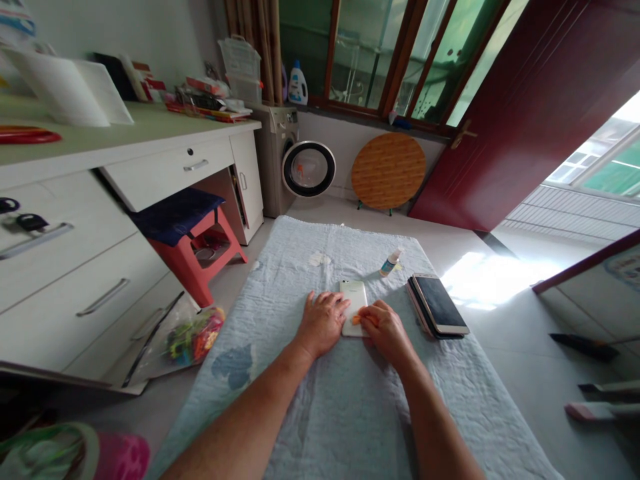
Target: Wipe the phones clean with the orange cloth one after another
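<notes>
A white smartphone (354, 291) lies back side up on the cloth-covered table (300, 267). My left hand (324, 321) rests on its left edge, fingers stretched out and spread. Pinched in my right hand (386, 328) is a small orange cloth (357, 320), pressed against the lower part of the phone's back; most of the cloth is hidden by my fingers. Beyond my right hand stands a small spray bottle (389, 263) with a whitish cap. To the right, a stack of phones (440, 305) lies with a dark screen facing up.
Left of the table are a red stool (200, 260) with a dark cushion, a white desk (175, 160) and a clear bag (187, 337) of colourful items. A pink bin (120, 453) stands at lower left. Behind are an open washing machine (277, 157) and a round wooden tabletop (389, 170).
</notes>
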### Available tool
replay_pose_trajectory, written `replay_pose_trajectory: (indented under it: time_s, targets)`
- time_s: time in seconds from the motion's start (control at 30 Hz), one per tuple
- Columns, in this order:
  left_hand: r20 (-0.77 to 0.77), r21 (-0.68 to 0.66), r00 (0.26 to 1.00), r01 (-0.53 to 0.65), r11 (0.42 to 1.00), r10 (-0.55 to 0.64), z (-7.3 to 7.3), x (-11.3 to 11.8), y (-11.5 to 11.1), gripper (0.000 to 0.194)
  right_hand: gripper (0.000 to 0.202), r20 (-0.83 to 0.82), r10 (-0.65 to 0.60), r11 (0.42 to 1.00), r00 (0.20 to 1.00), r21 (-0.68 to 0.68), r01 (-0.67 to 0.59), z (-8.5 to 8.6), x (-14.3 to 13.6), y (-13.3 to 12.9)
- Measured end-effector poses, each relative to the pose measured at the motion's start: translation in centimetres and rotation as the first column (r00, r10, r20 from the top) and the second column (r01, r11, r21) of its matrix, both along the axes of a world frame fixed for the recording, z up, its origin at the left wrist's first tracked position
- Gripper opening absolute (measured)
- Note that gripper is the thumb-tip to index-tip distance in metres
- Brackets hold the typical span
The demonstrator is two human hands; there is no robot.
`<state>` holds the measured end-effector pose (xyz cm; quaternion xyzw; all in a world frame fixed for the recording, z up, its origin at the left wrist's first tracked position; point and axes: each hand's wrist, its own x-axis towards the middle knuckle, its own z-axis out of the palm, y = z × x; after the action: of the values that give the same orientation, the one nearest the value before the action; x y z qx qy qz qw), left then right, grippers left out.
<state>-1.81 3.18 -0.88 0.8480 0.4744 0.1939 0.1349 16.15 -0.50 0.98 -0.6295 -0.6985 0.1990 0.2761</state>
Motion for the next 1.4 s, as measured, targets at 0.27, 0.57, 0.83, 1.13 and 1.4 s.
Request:
replay_pose_trajectory:
  time_s: [0.27,0.57,0.83,1.13,1.4]
  targets:
    - [0.031,-0.014,1.0,0.006,1.0,-0.005,-0.1,0.0,0.5,0.031,0.017,0.094,0.089,0.996,0.992,0.017,-0.091,0.4,-0.7,-0.5]
    - [0.047,-0.033,0.999,0.007,0.999,-0.005,-0.3,-0.1,0.9,0.027,0.01,0.182,0.23,0.97,0.956,0.036,-0.241,0.6,-3.6,-1.3]
    - [0.039,-0.023,0.999,0.015,1.0,-0.014,0.0,-0.2,0.7,0.028,0.005,0.323,0.122,0.991,0.938,0.019,-0.135,0.3,-3.8,-1.8]
    - [0.032,-0.019,0.999,0.013,1.0,-0.012,0.2,-0.2,0.6,0.029,0.005,0.365,0.002,1.0,0.931,0.012,-0.007,0.4,-1.2,-2.4]
    - [0.038,-0.007,0.999,0.011,1.0,-0.011,-0.1,-0.1,0.7,0.029,0.005,0.362,0.021,1.0,0.932,0.014,-0.028,0.3,-1.7,-2.4]
